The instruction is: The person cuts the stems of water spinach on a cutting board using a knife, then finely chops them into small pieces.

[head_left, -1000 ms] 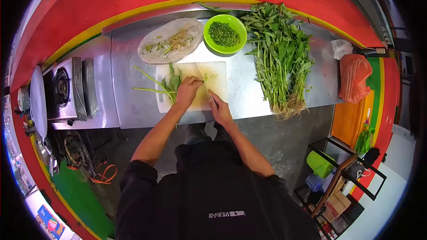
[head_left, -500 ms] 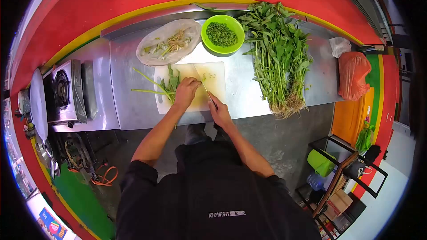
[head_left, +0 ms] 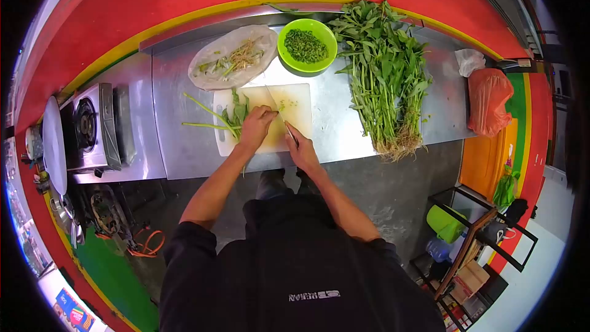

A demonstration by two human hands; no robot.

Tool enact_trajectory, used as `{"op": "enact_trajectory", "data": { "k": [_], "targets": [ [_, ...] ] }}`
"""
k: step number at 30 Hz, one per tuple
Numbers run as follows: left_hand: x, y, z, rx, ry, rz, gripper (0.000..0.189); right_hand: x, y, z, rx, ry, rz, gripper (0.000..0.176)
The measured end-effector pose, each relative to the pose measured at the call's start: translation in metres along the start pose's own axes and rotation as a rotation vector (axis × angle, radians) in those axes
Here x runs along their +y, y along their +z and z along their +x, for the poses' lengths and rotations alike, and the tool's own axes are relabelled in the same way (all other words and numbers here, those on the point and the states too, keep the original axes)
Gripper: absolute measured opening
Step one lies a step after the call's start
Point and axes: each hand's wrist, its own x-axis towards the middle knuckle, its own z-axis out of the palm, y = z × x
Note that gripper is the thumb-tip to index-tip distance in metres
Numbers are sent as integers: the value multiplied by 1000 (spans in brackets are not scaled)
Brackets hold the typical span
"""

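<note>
My left hand point(head_left: 257, 126) is closed over the greens point(head_left: 236, 114) on a white cutting board point(head_left: 301, 104), their leaves and stems reaching out to its left. My right hand point(head_left: 302, 149) grips a knife point(head_left: 281, 117), whose blade lies close beside my left fingertips. Small chopped green bits point(head_left: 289, 104) are scattered right of the blade. Behind the board stands a lime-green bowl point(head_left: 332, 47) holding chopped greens point(head_left: 306, 46). A plastic bag point(head_left: 200, 64) with roots and trimmings lies behind the board, to the left.
A large bunch of leafy stems with roots point(head_left: 387, 77) lies right of the board on the metal counter point(head_left: 184, 147). A gas stove point(head_left: 95, 126) is at the left. An orange-red bag point(head_left: 488, 101) and a clear bag point(head_left: 469, 61) sit at the right end. A shelf point(head_left: 464, 246) stands lower right.
Both hands stay nearly in place over the board. The knife has shifted only slightly beside my left fingertips.
</note>
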Motion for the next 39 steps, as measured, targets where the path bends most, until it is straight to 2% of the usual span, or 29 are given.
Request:
{"op": "enact_trajectory", "data": {
  "k": [4,6,8,11,13,14,21,24,27,29,30,32,39],
  "targets": [
    [-4,4,-2,61,3,-45,13,15,5,-12,8,-17,16,44],
    [-4,6,-1,63,-10,-68,13,38,14,-10,160,-369,99,44],
    [-8,6,-2,68,37,-61,11,52,18,-3,172,-371,54,43],
    [-5,3,-1,44,13,-40,10,41,14,-1,195,-375,-36,43],
    [-2,2,0,41,4,-19,10,30,11,0,123,-226,-47,43],
    [-2,0,0,36,-5,1,10,37,16,5,202,-408,-25,43],
    [-7,6,1,45,-15,-12,10,47,15,-12,146,-350,75,44],
    [-8,5,1,52,4,10,11,50,15,-7,156,-399,102,44],
    [-6,0,2,26,16,-7,14,40,10,-4,130,-310,-12,43],
    [-4,-2,1,16,36,-17,14,26,7,-4,66,-155,-13,43],
    [-6,-1,1,16,42,-15,14,28,8,-4,70,-159,-10,43],
    [-9,2,-1,29,29,-13,15,33,13,-7,159,-374,91,44],
    [-12,4,0,40,48,-38,14,45,16,-8,178,-424,81,43]
  ]
}}
